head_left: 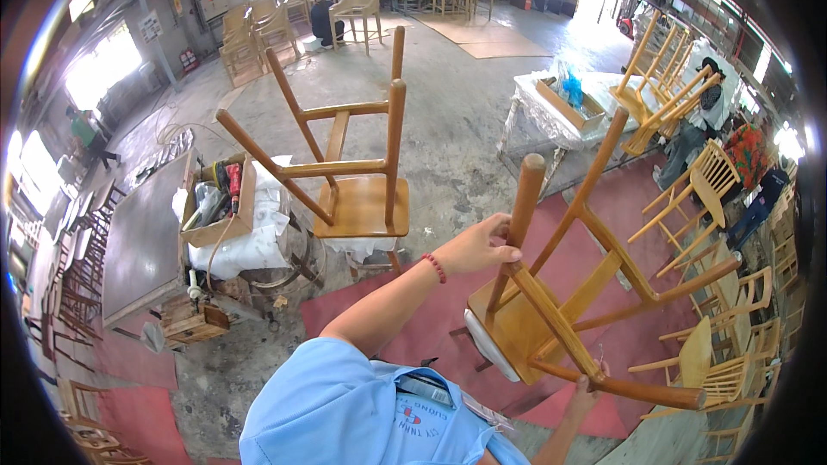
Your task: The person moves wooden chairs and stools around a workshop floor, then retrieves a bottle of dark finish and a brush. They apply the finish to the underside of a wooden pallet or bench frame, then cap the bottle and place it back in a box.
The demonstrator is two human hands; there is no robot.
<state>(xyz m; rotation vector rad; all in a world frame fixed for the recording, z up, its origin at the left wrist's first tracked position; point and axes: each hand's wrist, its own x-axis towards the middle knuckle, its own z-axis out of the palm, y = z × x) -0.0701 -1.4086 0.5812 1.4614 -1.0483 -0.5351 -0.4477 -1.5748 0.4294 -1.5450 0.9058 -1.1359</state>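
An upturned wooden stool (590, 288) stands in front of me, its legs pointing up and joined by crossbars. Its seat (495, 327) rests on something padded in white. My left hand (484, 245), with a red bead bracelet at the wrist, is closed round the stool's nearest left leg, thumb by the crossbar joint. Lower down, my right hand (587, 389) has its fingers bent against the near right leg; the leg partly hides them. To the left, a second upturned stool (362, 207) sits seat-down on a covered stand, apart from my hands.
A box of tools (220, 207) with a red power tool lies on the left workbench (142, 232). Plastic covers a table (560, 120) at back right. Finished chairs (702, 185) line the right side. A person (323, 19) crouches far back; another (90, 133) is far left.
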